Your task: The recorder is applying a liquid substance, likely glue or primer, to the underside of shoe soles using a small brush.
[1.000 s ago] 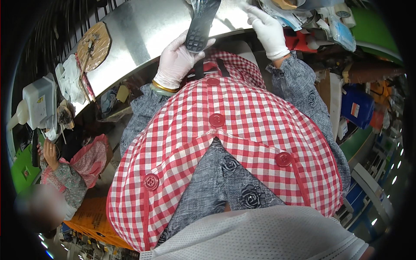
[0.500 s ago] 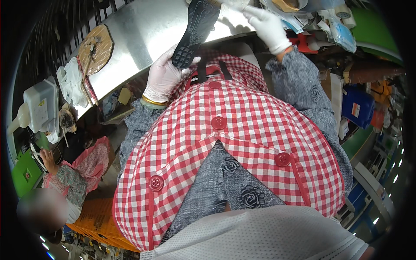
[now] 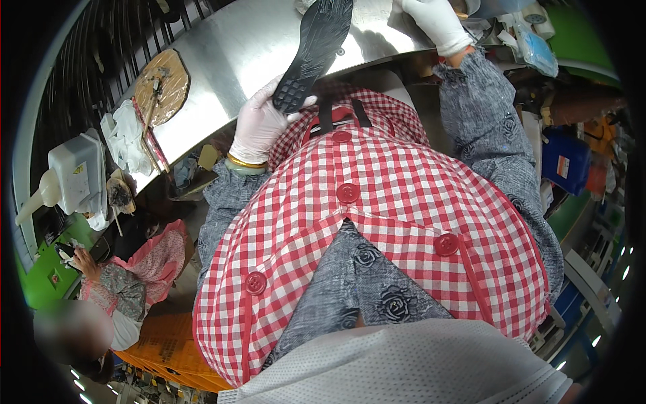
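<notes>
A black shoe sole (image 3: 313, 57) with a gridded heel slants over the metal bench top, its far end cut off by the upper edge. My left hand (image 3: 264, 124), in a white glove, grips it by the heel, thumb on one side and fingers on the other. To the right, my right hand (image 3: 436, 23), gloved as well, is up at the picture's top edge beside a pale container (image 3: 501, 7). Its fingers look bent and are partly cut off; whatever they hold is out of sight.
A round brown board (image 3: 165, 84) with sticks across it lies left on the metal bench (image 3: 215, 87). Beside it are crumpled white plastic (image 3: 128, 138) and a grey-white box (image 3: 77, 172). Packets (image 3: 535, 54) crowd the right. Another person (image 3: 121, 289) works at lower left.
My right hand has moved right, away from the far end of the sole, where it held something pale and blurred. My left hand keeps hold of the sole; the whole view has shifted slightly.
</notes>
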{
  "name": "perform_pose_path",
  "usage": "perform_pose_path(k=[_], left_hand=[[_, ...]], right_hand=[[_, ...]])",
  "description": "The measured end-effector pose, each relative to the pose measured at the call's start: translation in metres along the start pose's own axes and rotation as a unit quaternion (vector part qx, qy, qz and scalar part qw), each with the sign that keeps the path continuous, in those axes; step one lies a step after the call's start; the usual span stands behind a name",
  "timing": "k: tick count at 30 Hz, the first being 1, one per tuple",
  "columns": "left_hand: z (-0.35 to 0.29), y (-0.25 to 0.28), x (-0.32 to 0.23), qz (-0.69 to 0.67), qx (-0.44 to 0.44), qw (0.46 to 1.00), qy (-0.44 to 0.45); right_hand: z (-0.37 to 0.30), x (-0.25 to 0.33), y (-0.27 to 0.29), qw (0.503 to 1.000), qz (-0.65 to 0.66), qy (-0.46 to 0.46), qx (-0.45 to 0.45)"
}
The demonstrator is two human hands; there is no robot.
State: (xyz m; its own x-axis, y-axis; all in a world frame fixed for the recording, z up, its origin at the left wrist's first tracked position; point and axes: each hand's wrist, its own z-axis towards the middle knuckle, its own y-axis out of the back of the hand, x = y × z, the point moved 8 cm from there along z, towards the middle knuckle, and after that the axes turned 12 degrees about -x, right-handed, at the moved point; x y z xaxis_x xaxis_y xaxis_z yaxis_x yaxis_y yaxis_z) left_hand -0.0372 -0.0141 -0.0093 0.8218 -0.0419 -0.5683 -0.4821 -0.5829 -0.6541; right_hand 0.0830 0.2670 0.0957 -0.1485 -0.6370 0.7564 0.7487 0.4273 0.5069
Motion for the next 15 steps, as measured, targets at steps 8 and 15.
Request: perform_pose_path(k=[8, 15], left_hand=[[0.009, -0.051, 0.039, -0.197, 0.109, 0.971, 0.084], [0.023, -0.066, 0.06, -0.213, 0.15, 0.963, 0.073]], right_hand=[[-0.046, 0.015, -0.031, 0.994, -0.089, -0.057, -0.008], [-0.049, 0.079, -0.059, 0.927, -0.341, 0.154, 0.02]])
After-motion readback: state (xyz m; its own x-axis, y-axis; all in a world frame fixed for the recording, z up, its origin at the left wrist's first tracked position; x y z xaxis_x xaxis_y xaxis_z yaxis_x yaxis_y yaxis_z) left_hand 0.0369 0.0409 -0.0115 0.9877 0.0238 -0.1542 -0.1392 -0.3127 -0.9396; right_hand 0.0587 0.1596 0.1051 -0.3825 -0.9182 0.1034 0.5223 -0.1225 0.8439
